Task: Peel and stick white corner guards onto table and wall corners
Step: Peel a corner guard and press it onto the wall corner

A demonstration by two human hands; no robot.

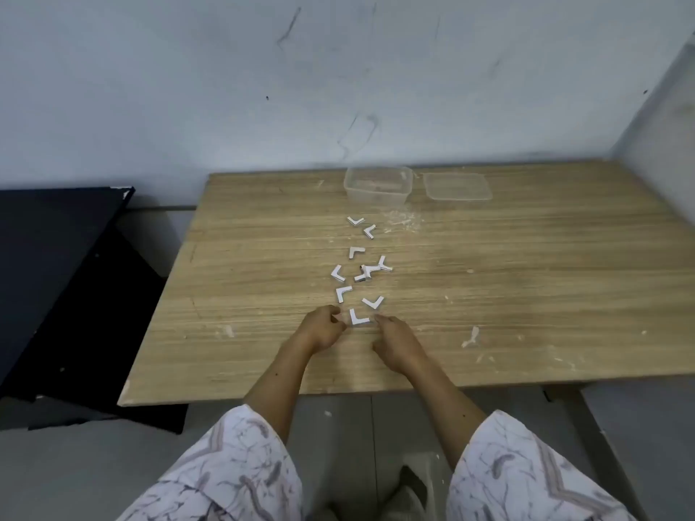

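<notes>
Guards: about ten white L-shaped corner guards (363,272) lie loose in a line running from mid-surface toward the near edge.
Nearest guard (357,318): flat on the wooden surface (526,276), between both hands.
Left hand (323,327): fingers curled together, tips just beside the guard, not clamped on it.
Right hand (395,340): fingers extended, tips at the guard's right end; contact uncertain.
Handling: judged light, small, fairly stiff; pinch one arm's edges, peel backing from the inner face.
Far edge: clear container (377,185) and lid (457,186).

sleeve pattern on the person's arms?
White sleeves with grey marble-like streaks, seen in the head view, the only one.
</notes>
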